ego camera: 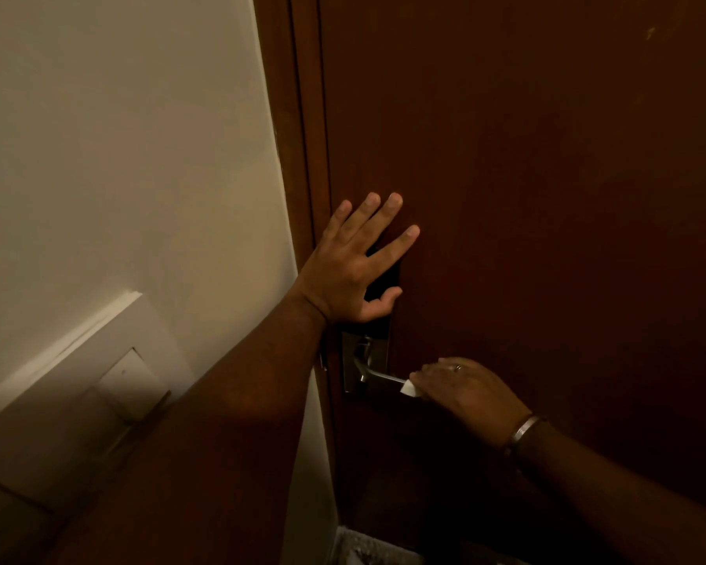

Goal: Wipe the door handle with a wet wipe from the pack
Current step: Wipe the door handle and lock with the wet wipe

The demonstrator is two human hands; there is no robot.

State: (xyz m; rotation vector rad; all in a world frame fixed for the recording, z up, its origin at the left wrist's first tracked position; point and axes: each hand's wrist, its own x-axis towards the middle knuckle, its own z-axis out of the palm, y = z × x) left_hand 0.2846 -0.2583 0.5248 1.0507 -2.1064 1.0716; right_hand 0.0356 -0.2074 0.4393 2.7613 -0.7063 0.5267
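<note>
There, white wipe (409, 388) in right hand (465, 395) on door handle (378, 376).

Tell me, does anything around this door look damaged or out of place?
Mostly no. The only blemish is a small pale scuff high on the door, near the upper right. The left hand rests flat above the lock plate, and the right hand holds a white wipe on the door handle.

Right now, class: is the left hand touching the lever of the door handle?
Apart. The head view shows the left hand flat on the door above the lock plate, while the lever sits lower, gripped through a wet wipe by the right hand.
</note>
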